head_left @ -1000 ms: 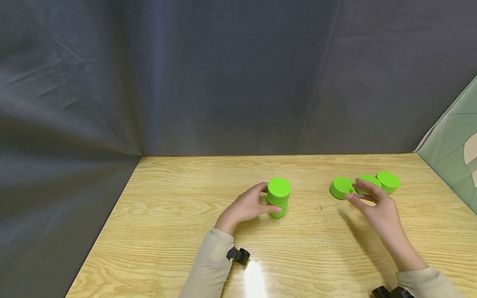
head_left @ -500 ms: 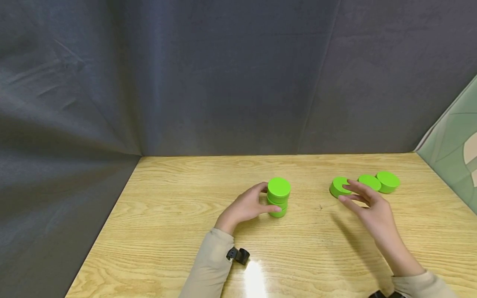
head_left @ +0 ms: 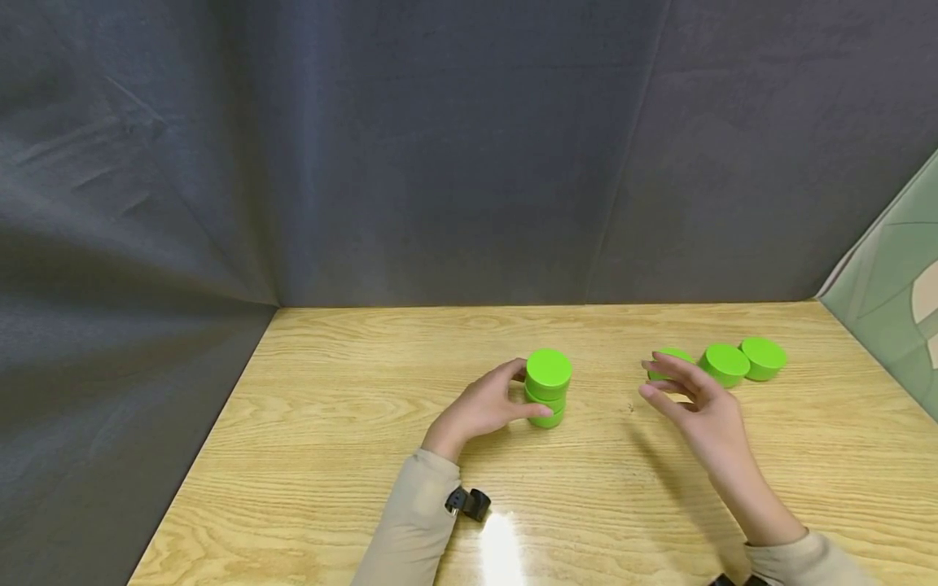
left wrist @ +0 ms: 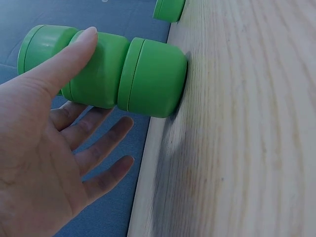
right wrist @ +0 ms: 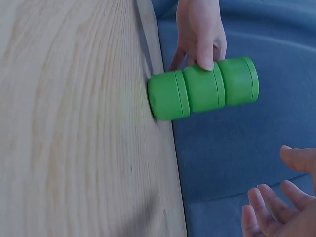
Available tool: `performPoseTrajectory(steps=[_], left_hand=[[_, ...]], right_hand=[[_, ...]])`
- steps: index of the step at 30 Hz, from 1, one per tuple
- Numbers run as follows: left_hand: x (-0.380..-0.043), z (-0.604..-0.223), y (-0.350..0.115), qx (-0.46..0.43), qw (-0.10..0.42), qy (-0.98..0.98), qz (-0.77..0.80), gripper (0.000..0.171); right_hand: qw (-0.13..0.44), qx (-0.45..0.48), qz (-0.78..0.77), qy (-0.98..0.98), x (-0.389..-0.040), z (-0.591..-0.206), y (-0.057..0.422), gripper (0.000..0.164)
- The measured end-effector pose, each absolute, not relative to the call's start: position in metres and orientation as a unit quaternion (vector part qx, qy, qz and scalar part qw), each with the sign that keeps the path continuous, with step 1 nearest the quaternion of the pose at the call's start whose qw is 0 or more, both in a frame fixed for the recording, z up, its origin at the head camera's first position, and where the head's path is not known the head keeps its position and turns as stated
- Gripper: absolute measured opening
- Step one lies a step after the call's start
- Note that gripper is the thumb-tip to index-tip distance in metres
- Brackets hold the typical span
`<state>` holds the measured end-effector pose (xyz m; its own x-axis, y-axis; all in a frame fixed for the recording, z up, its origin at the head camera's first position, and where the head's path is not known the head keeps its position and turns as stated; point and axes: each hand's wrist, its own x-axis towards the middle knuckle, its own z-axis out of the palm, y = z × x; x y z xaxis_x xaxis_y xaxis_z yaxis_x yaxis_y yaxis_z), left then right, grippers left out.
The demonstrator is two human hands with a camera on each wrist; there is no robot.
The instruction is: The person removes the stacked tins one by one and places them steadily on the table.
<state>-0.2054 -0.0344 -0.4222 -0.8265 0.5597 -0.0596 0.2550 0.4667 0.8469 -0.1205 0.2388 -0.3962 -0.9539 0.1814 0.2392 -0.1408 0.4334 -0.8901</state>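
Observation:
Three small green lidded jars stand in an upright stack [head_left: 549, 373] near the middle of the wooden table. My left hand [head_left: 479, 404] holds that stack from its left side. In the left wrist view my thumb lies across the middle jar [left wrist: 102, 74], the forefinger is partly hidden behind, and the lower fingers extend free of it. My right hand [head_left: 703, 419] hovers over the table to the right, fingers loosely bent and nothing between them. The right wrist view shows its fingers spread apart from the stack. Behind its fingertips a loose green jar [head_left: 677, 356] is partly covered.
Two more green jars, one [head_left: 725, 364] beside the other [head_left: 764, 358], sit at the back right of the table [head_left: 352, 391]. A dark fabric screen [head_left: 454, 163] rises along the back and left edges. Pale green patterned fabric [head_left: 890, 268] borders the right.
My right hand has moved left from near the pair of loose jars to in front of the leftmost loose jar. The left hand and the stack have stayed put.

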Motion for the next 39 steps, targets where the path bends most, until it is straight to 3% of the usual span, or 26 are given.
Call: performPoseTrajectory(steps=[18, 39], left_hand=[[-0.204, -0.421, -0.034, 0.239, 0.165, 0.845, 0.449, 0.061], [-0.209, -0.419, -0.034, 0.244, 0.162, 0.846, 0.447, 0.062]], right_hand=[[0.141, 0.044, 0.572, -0.807, -0.124, -0.395, 0.21, 0.045], [0.078, 0.085, 0.601, -0.791, -0.14, -0.386, 0.178, 0.053]])
